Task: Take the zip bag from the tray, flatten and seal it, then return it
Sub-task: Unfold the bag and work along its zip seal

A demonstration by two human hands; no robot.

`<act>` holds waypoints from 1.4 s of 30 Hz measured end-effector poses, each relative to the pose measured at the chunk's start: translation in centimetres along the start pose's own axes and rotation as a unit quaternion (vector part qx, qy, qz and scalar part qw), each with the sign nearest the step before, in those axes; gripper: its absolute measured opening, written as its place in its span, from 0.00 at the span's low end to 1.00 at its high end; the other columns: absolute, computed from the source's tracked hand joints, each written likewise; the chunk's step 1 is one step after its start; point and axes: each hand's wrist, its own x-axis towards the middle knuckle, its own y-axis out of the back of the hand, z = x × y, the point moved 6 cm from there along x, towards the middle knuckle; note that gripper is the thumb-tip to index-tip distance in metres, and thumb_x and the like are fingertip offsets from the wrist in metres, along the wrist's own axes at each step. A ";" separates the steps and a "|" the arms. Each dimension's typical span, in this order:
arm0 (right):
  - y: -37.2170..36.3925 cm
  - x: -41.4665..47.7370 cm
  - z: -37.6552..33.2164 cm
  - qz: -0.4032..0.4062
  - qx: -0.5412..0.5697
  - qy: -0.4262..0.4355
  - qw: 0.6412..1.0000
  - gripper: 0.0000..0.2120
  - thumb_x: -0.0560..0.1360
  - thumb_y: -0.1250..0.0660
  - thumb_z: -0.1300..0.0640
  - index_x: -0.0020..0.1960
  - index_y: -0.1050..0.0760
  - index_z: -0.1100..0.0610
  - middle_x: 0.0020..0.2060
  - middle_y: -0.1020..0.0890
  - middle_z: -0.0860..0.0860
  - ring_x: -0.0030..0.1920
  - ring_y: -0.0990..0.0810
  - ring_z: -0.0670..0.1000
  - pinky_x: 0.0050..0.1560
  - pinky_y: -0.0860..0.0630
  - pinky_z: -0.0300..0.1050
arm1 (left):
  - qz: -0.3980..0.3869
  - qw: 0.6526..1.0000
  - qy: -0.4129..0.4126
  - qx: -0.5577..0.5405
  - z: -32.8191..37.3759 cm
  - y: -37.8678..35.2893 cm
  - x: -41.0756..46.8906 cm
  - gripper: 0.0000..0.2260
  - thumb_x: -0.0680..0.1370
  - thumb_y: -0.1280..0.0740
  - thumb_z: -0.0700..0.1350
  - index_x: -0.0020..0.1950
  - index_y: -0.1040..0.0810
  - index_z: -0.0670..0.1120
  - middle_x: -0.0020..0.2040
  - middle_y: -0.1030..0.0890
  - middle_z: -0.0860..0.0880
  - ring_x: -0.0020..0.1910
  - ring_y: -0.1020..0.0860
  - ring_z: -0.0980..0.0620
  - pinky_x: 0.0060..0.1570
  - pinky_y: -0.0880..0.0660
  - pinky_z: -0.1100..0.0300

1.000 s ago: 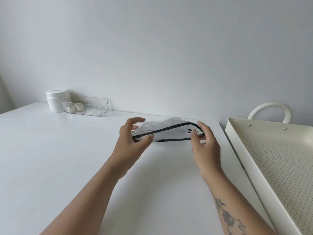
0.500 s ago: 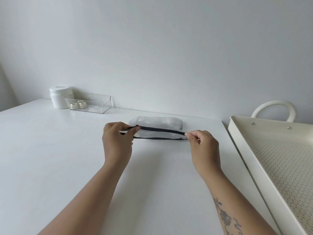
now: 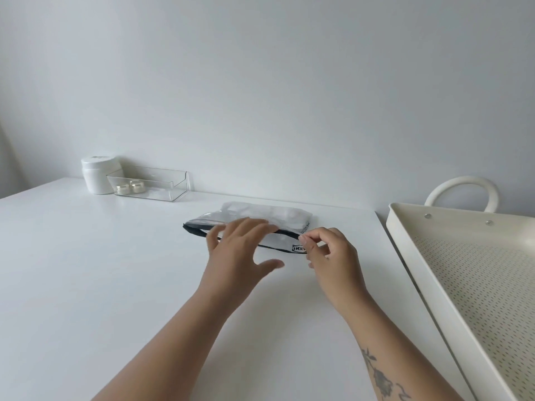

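The clear zip bag (image 3: 260, 217) with a black zip strip lies on the white table, its mouth towards me and slightly puffed. My left hand (image 3: 240, 256) is spread flat, fingers apart, over the middle of the bag's near edge. My right hand (image 3: 330, 253) pinches the bag's right corner by the zip strip between thumb and forefinger. The cream perforated tray (image 3: 411, 256) with a loop handle stands to the right with nothing visible in it.
A white jar (image 3: 98, 175) and a clear plastic box (image 3: 168, 189) holding two small pots stand at the back left against the wall. The table's right edge runs close beside the tray.
The bag came down from the air onto the table. My left hand let go of the bag's left end and moved right, opening flat over it. My right hand still pinches the right corner.
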 end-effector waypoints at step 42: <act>1.5 0.1 1.1 0.005 -0.173 -0.047 0.984 0.07 0.75 0.31 0.54 0.40 0.28 0.51 0.39 0.20 0.43 0.47 0.26 0.50 0.43 0.27 0.48 | 0.019 0.981 -0.056 -0.184 3.2 2.0 0.1 0.12 0.71 0.26 0.56 0.52 0.23 0.60 0.52 0.22 0.62 0.52 0.23 0.58 0.53 0.26 0.54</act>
